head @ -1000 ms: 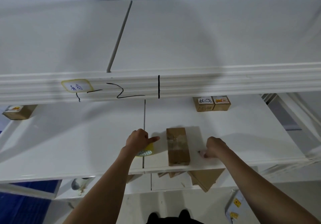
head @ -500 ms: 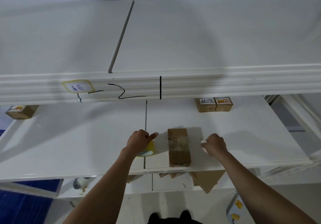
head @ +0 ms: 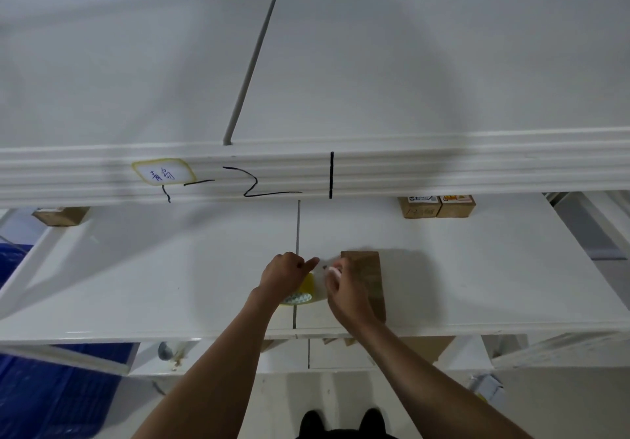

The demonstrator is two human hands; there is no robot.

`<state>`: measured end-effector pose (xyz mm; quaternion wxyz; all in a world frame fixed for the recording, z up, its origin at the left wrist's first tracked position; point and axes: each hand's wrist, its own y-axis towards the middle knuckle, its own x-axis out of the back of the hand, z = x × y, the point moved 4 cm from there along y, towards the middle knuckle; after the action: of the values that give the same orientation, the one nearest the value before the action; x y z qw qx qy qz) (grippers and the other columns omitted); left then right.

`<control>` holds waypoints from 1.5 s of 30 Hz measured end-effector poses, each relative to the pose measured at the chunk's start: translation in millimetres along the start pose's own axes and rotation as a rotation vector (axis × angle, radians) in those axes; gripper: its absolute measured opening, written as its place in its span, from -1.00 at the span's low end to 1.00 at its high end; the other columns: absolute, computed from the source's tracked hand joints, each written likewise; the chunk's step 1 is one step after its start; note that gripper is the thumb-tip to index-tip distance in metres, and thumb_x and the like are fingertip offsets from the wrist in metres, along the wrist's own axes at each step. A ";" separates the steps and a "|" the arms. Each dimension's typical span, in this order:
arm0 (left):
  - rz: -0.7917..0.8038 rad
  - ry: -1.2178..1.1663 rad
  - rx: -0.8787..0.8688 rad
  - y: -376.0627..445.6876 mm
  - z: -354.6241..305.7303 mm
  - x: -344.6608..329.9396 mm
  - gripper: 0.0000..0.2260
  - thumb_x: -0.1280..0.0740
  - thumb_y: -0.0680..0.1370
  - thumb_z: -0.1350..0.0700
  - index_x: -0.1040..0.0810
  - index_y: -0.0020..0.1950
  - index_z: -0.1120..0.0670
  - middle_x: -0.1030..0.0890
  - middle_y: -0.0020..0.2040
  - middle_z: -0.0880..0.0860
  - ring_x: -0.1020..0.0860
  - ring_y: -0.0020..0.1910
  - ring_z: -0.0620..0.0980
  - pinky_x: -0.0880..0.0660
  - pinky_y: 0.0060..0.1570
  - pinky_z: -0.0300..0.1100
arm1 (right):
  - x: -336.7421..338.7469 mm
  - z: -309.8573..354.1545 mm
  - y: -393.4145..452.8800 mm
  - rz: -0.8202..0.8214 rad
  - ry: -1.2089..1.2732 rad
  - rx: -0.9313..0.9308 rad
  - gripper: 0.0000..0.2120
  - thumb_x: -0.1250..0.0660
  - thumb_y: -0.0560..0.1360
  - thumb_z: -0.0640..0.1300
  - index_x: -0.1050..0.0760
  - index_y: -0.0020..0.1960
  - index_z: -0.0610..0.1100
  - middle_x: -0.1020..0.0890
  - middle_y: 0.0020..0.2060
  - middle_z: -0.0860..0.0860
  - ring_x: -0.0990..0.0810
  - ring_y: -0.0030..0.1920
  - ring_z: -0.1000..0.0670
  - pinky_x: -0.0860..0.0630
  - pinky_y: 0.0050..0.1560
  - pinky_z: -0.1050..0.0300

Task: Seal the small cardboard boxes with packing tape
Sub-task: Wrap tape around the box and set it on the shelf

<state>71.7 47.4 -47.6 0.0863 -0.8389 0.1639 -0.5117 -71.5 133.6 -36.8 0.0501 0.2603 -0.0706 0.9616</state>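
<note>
White shelf (head: 170,268) under upper shelf (head: 443,63); blue crates (head: 51,397) below.

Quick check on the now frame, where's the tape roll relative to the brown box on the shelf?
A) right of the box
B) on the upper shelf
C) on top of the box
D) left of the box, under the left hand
D: the yellowish tape roll sits on the shelf under the left hand, left of the cardboard box.

Brown cardboard box (head: 366,270), yellow tape roll (head: 305,290), white shelf (head: 170,275), blue crate (head: 51,401).
</note>
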 end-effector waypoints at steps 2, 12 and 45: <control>0.024 0.014 -0.015 1.8 0.9 2.5 -0.57 -0.26 0.59 -0.26 -0.53 -0.28 0.05 -0.55 -0.31 0.00 -0.57 -0.27 0.00 -0.51 -0.21 -0.18 | -1.5 -5.4 0.4 0.004 0.009 0.021 -0.81 -0.17 0.69 -0.06 -0.33 0.28 -0.06 -0.57 -0.04 0.00 -0.58 -0.13 0.15 -0.46 -0.25 0.39; 0.031 -0.021 -0.020 9.1 6.4 7.7 -0.57 -0.37 0.56 -0.18 -0.44 -0.42 0.01 -0.48 -0.41 -0.02 -0.49 -0.39 -0.08 -0.41 -0.30 -0.24 | -4.3 -12.9 6.7 0.059 -0.065 0.129 -0.80 -0.16 0.69 0.05 -0.38 0.20 -0.05 -0.54 -0.11 0.05 -0.52 -0.21 0.15 -0.41 -0.28 0.39; 0.031 -0.015 -0.046 6.8 -3.1 10.9 -0.75 -0.43 0.55 -0.01 -0.60 -0.27 0.09 -0.51 -0.33 -0.02 -0.50 -0.31 -0.08 -0.34 -0.36 -0.36 | -4.8 -10.9 13.7 0.118 -0.119 0.151 -0.89 -0.22 0.67 -0.05 -0.42 -0.01 -0.05 -0.47 -0.29 0.17 -0.49 -0.27 0.28 -0.37 -0.30 0.41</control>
<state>72.3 37.2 -39.2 0.0762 -0.8419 0.1881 -0.5001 -74.5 121.5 -50.1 -0.0305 0.3154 -0.0159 0.9483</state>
